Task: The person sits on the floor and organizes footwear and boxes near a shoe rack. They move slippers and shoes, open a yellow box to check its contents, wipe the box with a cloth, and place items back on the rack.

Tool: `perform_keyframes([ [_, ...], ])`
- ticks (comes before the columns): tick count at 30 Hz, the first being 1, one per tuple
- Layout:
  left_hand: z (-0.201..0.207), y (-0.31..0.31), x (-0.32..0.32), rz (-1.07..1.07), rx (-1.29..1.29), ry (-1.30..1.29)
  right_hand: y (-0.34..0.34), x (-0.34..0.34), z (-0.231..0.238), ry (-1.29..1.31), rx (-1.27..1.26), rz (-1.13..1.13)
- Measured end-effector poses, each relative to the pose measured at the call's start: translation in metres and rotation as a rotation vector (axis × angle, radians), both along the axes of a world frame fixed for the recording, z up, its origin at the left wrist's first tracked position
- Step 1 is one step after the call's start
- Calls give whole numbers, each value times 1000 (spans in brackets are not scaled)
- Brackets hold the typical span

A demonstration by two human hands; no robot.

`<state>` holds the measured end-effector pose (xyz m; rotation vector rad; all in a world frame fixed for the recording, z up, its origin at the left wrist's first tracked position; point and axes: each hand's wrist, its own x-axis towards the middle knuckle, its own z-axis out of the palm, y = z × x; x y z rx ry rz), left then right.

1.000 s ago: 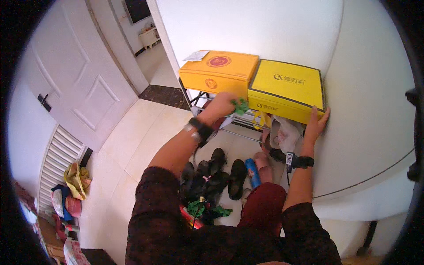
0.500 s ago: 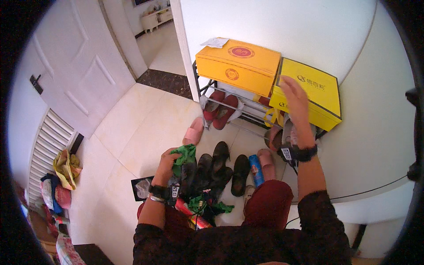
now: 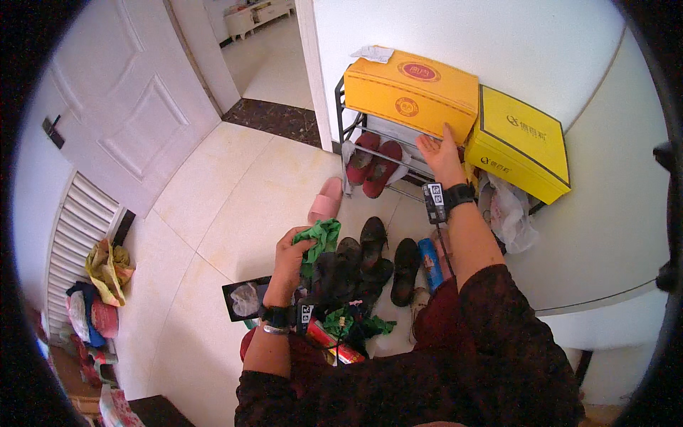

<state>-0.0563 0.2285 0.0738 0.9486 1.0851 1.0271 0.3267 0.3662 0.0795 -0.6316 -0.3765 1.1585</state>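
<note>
Over to the orange box (image 3: 416, 97) is where I see that the right hand (image 3: 442, 158) has moved, since half a second ago it was raised in front of the yellow box (image 3: 518, 139). My left hand (image 3: 288, 256) is low in both frames, and keeps its grasp on a green cloth (image 3: 321, 243).

On my feed that cloth is pinched between the left thumb and fingers, bunched above the grip and hanging down to the hand's right. My right hand is released, palm up with fingers spread, holding nothing that I can make out. Its fingertips overlap the lower front edge of the orange box; whether they touch it, I cannot tell.

Just beyond the right hand, the orange box sits on a metal rack (image 3: 339, 107), with a piece of paper (image 3: 373, 54) on its top. To that hand's right stands the yellow box, with a clear plastic bag (image 3: 514, 222) below it. Red shoes (image 3: 384, 168) are on the rack, to the same hand's left.

Near the left hand, a pink slipper (image 3: 326, 202) lies beyond it on the floor, dark shoes (image 3: 373, 238) stand to its right, and a blue cylinder (image 3: 430, 263) lies farther right, past them.
</note>
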Motion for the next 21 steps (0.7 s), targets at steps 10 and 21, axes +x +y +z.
perform_keyframes([
  [10,10,-7,5,-14,-8,34,7,2,55,-330,-193,-16],
  [21,6,-7,16,-46,22,22,-23,48,102,-2147,-507,-792],
])
